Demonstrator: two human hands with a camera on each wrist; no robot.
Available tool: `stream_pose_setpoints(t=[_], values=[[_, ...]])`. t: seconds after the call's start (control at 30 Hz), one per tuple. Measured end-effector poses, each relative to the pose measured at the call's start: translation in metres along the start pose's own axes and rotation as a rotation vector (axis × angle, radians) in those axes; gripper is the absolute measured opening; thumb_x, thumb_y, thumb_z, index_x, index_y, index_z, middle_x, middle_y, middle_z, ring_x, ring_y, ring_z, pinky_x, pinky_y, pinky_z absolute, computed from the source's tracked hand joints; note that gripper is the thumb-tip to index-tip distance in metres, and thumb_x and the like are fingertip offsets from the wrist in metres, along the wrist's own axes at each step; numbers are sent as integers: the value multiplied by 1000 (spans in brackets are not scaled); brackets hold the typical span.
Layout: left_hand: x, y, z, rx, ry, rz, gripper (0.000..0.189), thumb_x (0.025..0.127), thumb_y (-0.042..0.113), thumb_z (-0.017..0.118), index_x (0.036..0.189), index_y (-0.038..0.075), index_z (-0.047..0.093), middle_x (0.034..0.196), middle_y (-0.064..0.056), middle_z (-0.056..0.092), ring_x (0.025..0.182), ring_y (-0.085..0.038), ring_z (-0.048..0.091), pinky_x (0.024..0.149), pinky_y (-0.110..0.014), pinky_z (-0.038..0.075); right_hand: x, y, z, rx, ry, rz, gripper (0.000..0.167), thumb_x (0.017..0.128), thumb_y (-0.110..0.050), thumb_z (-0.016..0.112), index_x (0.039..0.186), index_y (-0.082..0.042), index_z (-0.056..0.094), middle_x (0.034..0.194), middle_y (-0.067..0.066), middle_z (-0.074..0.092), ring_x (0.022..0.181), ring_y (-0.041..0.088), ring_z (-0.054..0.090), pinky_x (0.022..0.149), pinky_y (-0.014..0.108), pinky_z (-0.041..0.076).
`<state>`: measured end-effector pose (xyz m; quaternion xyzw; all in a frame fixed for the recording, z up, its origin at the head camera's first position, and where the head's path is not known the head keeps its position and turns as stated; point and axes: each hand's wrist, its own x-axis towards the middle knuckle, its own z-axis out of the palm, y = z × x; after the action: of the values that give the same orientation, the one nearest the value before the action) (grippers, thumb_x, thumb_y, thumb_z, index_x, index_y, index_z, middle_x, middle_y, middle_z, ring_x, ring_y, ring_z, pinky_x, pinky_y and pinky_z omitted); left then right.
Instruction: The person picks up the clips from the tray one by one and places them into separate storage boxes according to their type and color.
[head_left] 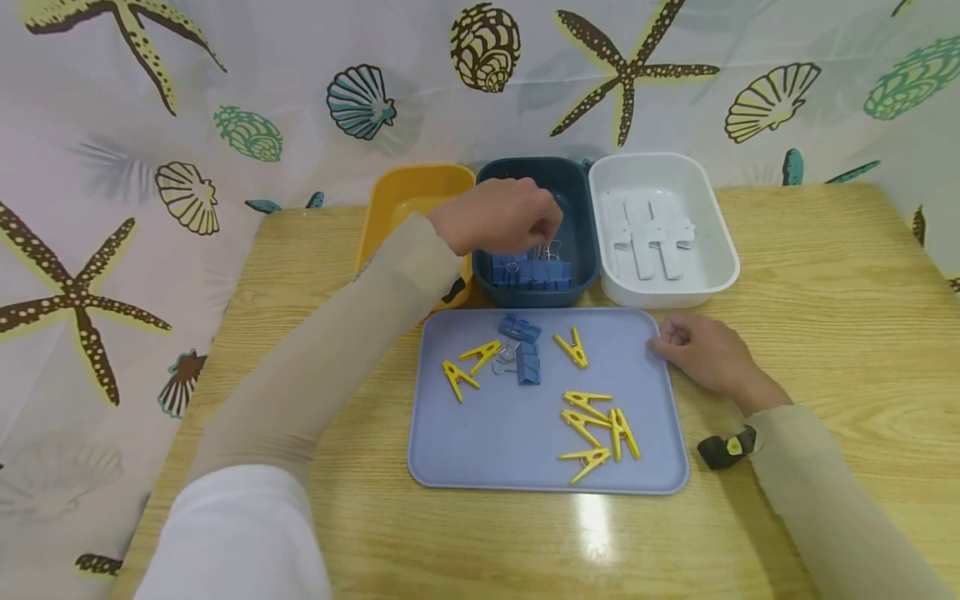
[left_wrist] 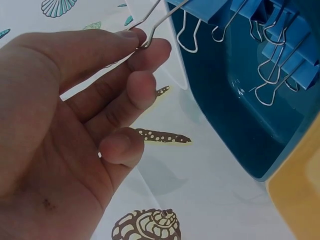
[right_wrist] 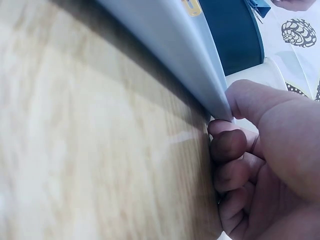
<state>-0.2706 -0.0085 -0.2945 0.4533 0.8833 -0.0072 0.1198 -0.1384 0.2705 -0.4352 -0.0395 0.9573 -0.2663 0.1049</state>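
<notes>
My left hand [head_left: 501,217] is over the dark blue bin [head_left: 588,225]. In the left wrist view, its thumb and forefinger pinch the wire handle [left_wrist: 156,26] of a binder clip, whose body I cannot make out clearly. Several blue binder clips [head_left: 551,273] lie in that bin. My right hand [head_left: 708,353] grips the right edge of the grey-blue tray [head_left: 487,450] near its far corner, thumb above and curled fingers beside and below. On the tray lie two blue binder clips, one [head_left: 528,364] below the other [head_left: 520,328], and several yellow clothespins [head_left: 585,425].
A yellow bin [head_left: 382,200] stands left of the dark blue one, partly behind my left arm. The white bin [head_left: 712,250] on the right holds white clip-like pieces [head_left: 656,237]. All stand on a wooden table [head_left: 810,275] against a shell-patterned cloth [head_left: 420,50].
</notes>
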Motion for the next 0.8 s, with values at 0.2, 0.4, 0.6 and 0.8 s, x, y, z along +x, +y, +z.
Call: stream_pose_setpoints(t=[0.2,0.4,0.6,0.8], values=[[4,-2,1,2,-15,-9,21,97,17,50,105,18,70,104,1,67,89,-17,58,83,-29,50,0,1,-1,3,-6,7,29,92,-31,61,71,-12,52,65,1,52,66,17,47,63,30,34],[7,-4,3,-11,-14,-6,21,97,16,49,103,17,70,99,1,65,87,-17,56,80,-29,49,0,0,-1,3,-12,9,28,92,-30,61,72,-12,53,66,1,52,66,18,47,63,30,34],[10,-6,2,-18,-20,-5,21,97,16,51,106,15,70,101,1,65,89,-18,57,81,-29,49,0,-1,-1,7,-14,7,29,92,-30,60,71,-12,52,66,1,52,66,17,47,62,30,34],[13,-6,2,-18,-25,-19,20,97,17,52,105,16,70,101,1,67,89,-18,57,83,-31,50,-1,-1,-1,3,-8,-1,29,92,-31,60,71,-12,52,66,1,52,66,17,47,62,30,34]])
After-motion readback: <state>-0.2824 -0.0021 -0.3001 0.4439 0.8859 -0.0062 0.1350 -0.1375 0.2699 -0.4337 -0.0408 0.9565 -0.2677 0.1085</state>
